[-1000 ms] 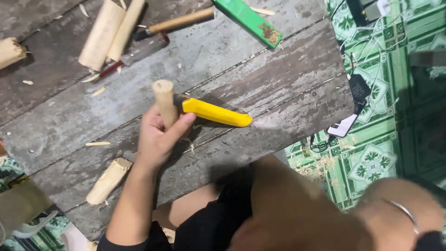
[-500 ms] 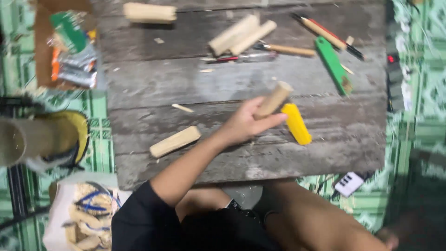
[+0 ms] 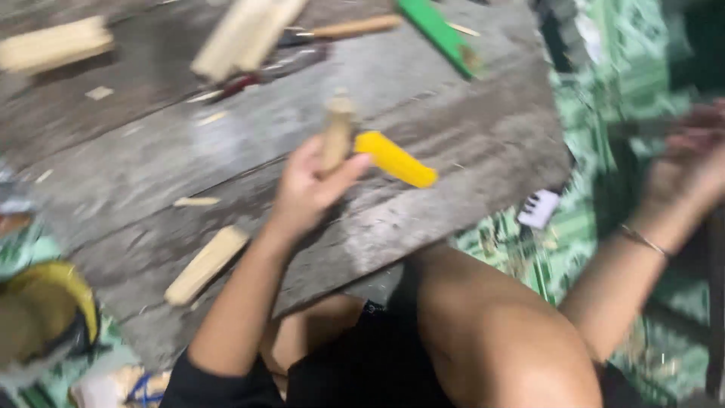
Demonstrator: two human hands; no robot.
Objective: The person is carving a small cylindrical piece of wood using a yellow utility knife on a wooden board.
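Left hand (image 3: 306, 193) grips wooden peg (image 3: 336, 132) upright | yellow tool (image 3: 395, 159) beside | right hand (image 3: 683, 170) blurred, grip unclear

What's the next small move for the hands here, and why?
Probably bring the right hand back to the board. The left hand holds a wooden stick upright beside the yellow tool, while the right hand hangs out over the green floor.
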